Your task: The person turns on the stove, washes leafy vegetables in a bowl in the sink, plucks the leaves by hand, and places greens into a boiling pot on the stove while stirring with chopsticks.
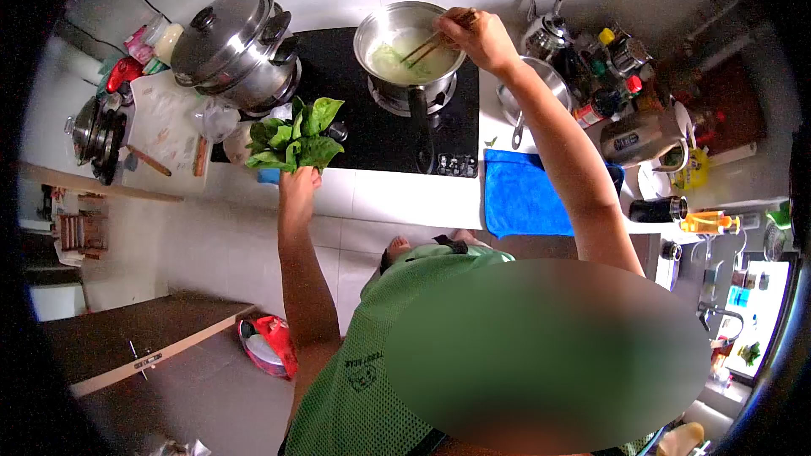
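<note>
My left hand [301, 181] is closed round the stems of a bunch of leafy greens [300, 137], held upright at the front edge of the black cooktop [338, 76]. Over the saucepan [363, 44], my right hand [479, 35] grips a pair of chopsticks [420, 52]. Their tips dip into pale liquid in which some green bits show. The saucepan stands on the right burner, its dark handle [420, 131] pointing toward me.
A large lidded steel pot [236, 46] occupies the left burner. Farther left lies a cutting board [165, 122] with a knife. A blue cloth [524, 194] covers the counter edge at right, below a steel pan [545, 80] and several bottles [598, 107].
</note>
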Demonstrator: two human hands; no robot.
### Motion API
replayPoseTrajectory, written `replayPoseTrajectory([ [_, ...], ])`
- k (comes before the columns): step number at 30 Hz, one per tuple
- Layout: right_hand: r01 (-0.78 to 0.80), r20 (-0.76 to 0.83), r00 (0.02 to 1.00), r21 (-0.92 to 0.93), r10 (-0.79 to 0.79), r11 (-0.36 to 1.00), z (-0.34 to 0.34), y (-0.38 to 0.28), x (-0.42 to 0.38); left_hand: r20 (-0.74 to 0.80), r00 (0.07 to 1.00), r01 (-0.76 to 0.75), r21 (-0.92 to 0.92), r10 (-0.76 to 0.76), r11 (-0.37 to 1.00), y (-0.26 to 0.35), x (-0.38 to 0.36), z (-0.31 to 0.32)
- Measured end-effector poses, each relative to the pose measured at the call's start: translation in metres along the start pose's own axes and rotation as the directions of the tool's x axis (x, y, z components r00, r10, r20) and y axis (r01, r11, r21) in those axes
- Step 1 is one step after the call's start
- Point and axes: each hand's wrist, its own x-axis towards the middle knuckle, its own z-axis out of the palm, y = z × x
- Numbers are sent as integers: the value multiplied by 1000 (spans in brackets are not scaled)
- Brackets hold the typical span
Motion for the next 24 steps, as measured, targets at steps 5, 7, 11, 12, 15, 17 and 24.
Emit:
replayPoseTrajectory([
  [5, -45, 29, 999, 91, 42, 995, -1, 2, -14, 206, 969, -153, 69, 136, 986, -11, 16, -6],
  [7, 20, -140, 990, 175, 5, 984, -11, 4, -23, 168, 985, 57, -101, -40, 993, 0, 14, 0],
  [11, 74, -303, 953, 223, -3, 972, -48, -10, -57, 181, 983, 37, -112, -16, 993, 1, 17, -5],
  [12, 10, -393, 918, 147, 49, 989, -60, -10, -67, 152, 987, 61, -97, -46, 993, 4, 17, -4],
  [15, -159, -570, 819, -113, 67, 981, -84, -18, -107, 176, 982, 96, -158, -68, 983, 9, 16, -7],
  [17, -87, -493, 867, -306, -80, 948, -78, 18, -133, 254, 961, 138, -100, -109, 985, 17, 16, -5],
  [24, -146, -257, 966, -481, 20, 865, -38, 88, -179, 349, 936, 94, -127, -44, 987, 32, 8, 18],
])
